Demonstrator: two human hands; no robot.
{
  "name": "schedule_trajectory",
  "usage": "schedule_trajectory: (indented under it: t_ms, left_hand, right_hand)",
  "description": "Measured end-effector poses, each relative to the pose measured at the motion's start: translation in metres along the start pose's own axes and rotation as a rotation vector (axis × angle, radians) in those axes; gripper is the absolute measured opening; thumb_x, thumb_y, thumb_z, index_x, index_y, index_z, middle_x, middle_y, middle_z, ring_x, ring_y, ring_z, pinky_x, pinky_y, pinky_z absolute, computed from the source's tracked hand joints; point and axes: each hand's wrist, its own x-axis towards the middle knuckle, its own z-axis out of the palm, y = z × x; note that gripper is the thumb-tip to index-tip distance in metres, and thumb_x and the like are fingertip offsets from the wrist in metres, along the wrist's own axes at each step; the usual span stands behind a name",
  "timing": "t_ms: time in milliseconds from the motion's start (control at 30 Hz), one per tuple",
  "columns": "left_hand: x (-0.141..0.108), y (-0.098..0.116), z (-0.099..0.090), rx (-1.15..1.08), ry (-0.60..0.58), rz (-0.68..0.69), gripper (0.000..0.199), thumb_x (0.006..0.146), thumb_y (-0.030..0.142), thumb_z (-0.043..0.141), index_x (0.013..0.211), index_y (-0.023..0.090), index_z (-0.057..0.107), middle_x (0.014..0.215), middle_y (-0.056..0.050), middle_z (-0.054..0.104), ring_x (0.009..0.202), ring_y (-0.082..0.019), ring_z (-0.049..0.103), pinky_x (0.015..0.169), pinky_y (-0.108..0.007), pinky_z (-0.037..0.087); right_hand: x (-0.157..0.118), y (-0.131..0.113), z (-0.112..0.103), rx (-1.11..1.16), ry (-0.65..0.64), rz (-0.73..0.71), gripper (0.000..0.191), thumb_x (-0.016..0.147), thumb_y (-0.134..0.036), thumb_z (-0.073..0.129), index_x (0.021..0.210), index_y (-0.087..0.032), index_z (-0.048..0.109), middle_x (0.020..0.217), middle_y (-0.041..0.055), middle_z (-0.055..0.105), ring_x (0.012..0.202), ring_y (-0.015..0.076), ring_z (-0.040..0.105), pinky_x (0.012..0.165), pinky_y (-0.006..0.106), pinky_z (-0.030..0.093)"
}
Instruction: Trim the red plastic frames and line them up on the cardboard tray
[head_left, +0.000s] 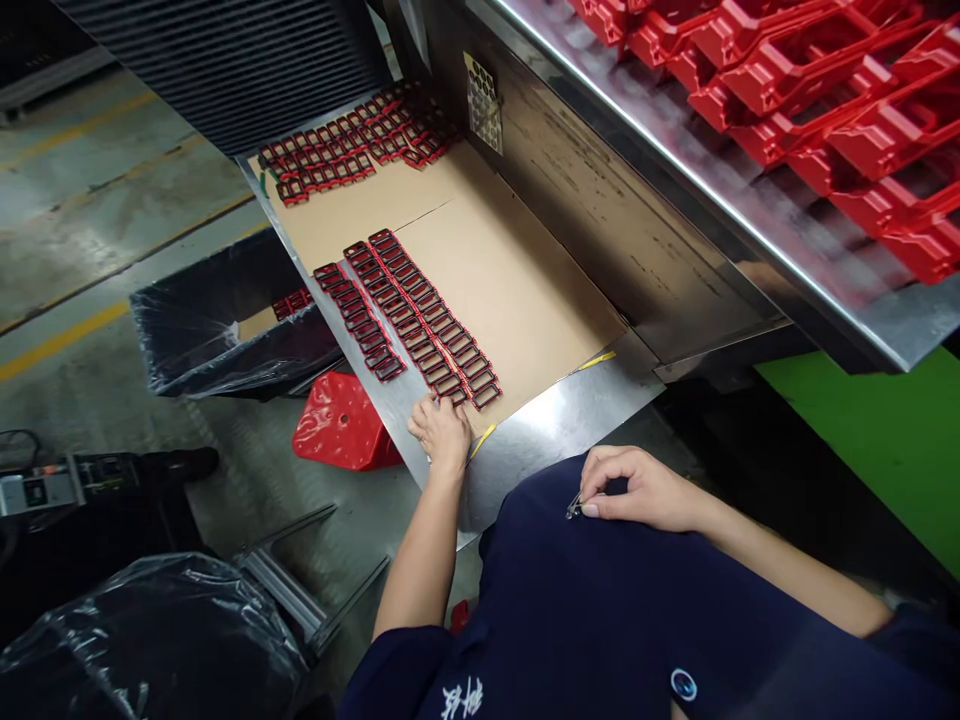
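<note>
My left hand [441,432] is at the near end of a row of small red-and-black rectangular frames [405,320]. Its fingers are curled against the last frame in that row, and their tips are partly hidden. Another row of frames [436,318] runs close along its right side, and a shorter row [358,322] lies to the left. In front of my dark blue shirt, my right hand [637,487] pinches a small thin metal tool [574,507] between thumb and fingers. The tool's exact kind is too small to make out.
Brown cardboard [517,280] covers the metal table [555,410]. More frames [352,140] lie at its far end. Red plastic housings [810,80] fill the raised metal shelf at right. A plastic-lined bin [195,330] and a red stool [345,420] stand at left.
</note>
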Motion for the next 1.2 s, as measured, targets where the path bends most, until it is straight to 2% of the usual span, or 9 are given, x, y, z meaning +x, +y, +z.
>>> schedule_trajectory:
  t_ms: [167, 333, 433, 533, 667, 800, 933, 1067, 1200]
  left_hand:
    - [-0.012, -0.006, -0.024, -0.201, -0.020, -0.048, 0.011, 0.085, 0.022, 0.055, 0.084, 0.017, 0.064, 0.133, -0.018, 0.057, 0.139, -0.038, 0.036, 0.116, -0.060, 0.022]
    - [-0.062, 0.001, -0.062, -0.559, -0.220, -0.050, 0.026, 0.091, 0.041, 0.049, 0.076, 0.020, 0.051, 0.095, -0.011, 0.070, 0.092, -0.027, 0.070, 0.083, -0.043, 0.057]
    - [-0.096, 0.020, -0.074, -1.013, -0.436, -0.047, 0.033, 0.092, 0.052, 0.052, 0.102, 0.020, 0.054, 0.098, -0.008, 0.070, 0.078, -0.022, 0.072, 0.071, -0.039, 0.060]
    - [-0.118, 0.037, -0.079, -1.434, -0.591, -0.039, 0.061, 0.086, 0.050, 0.070, 0.137, 0.028, 0.043, 0.111, -0.007, 0.067, 0.082, -0.019, 0.072, 0.072, -0.036, 0.061]
    - [-0.125, 0.045, -0.086, -1.465, -0.712, 0.078, 0.057, 0.086, 0.037, 0.075, 0.137, 0.029, 0.051, 0.119, -0.007, 0.066, 0.096, -0.017, 0.070, 0.083, -0.030, 0.058]
    - [-0.126, 0.045, -0.101, -1.335, -0.860, 0.205, 0.079, 0.081, 0.022, 0.079, 0.149, 0.032, 0.041, 0.127, -0.008, 0.064, 0.103, -0.018, 0.068, 0.094, -0.033, 0.057]
    - [-0.128, 0.045, -0.110, -1.171, -0.721, 0.397, 0.076, 0.081, 0.010, 0.072, 0.147, 0.036, 0.042, 0.149, -0.011, 0.046, 0.092, -0.013, 0.067, 0.081, -0.029, 0.062]
    - [-0.129, 0.047, -0.111, -1.025, -0.453, 0.574, 0.072, 0.078, 0.007, 0.070, 0.142, 0.031, 0.046, 0.141, -0.011, 0.050, 0.098, -0.016, 0.066, 0.076, -0.026, 0.062]
    - [-0.130, 0.047, -0.110, -1.011, -0.383, 0.585, 0.069, 0.079, 0.012, 0.073, 0.139, 0.029, 0.046, 0.136, -0.011, 0.050, 0.108, -0.020, 0.065, 0.075, -0.026, 0.063]
  right_hand:
    - [-0.001, 0.006, -0.002, 0.009, 0.024, 0.007, 0.021, 0.085, -0.037, 0.077, 0.084, -0.015, 0.077, 0.084, 0.0058, 0.069, 0.074, 0.0109, 0.064, 0.068, 0.021, 0.052]
    - [0.003, 0.010, 0.002, 0.142, 0.239, -0.009, 0.022, 0.083, -0.033, 0.079, 0.088, -0.014, 0.071, 0.092, 0.0059, 0.067, 0.075, 0.0110, 0.067, 0.068, 0.021, 0.058]
    - [0.009, 0.004, 0.007, 0.063, 0.313, -0.182, 0.032, 0.081, -0.025, 0.081, 0.108, -0.016, 0.067, 0.099, 0.0062, 0.067, 0.083, 0.0133, 0.071, 0.079, 0.025, 0.062]
    - [0.015, -0.004, 0.010, -0.122, 0.335, -0.388, 0.038, 0.081, -0.020, 0.080, 0.116, -0.017, 0.065, 0.099, 0.0068, 0.069, 0.085, 0.0132, 0.071, 0.079, 0.023, 0.062]
    - [0.019, -0.008, 0.010, -0.268, 0.318, -0.510, 0.028, 0.084, -0.021, 0.078, 0.109, -0.017, 0.068, 0.095, 0.0077, 0.071, 0.087, 0.0148, 0.070, 0.080, 0.025, 0.061]
    - [0.018, -0.008, 0.007, -0.253, 0.293, -0.492, 0.026, 0.083, -0.020, 0.079, 0.107, -0.017, 0.069, 0.097, 0.0081, 0.072, 0.090, 0.0153, 0.070, 0.084, 0.026, 0.060]
    - [0.016, -0.008, 0.005, -0.194, 0.264, -0.476, 0.024, 0.084, -0.020, 0.078, 0.106, -0.017, 0.069, 0.098, 0.0080, 0.072, 0.092, 0.0149, 0.071, 0.084, 0.025, 0.061]
    - [0.013, -0.007, 0.003, -0.194, 0.238, -0.518, 0.020, 0.082, -0.017, 0.080, 0.100, -0.016, 0.070, 0.096, 0.0094, 0.072, 0.091, 0.0159, 0.072, 0.084, 0.026, 0.061]
    - [0.009, -0.007, 0.000, -0.265, 0.194, -0.599, 0.009, 0.083, -0.015, 0.078, 0.086, -0.015, 0.070, 0.097, 0.0107, 0.071, 0.088, 0.0162, 0.072, 0.077, 0.025, 0.062]
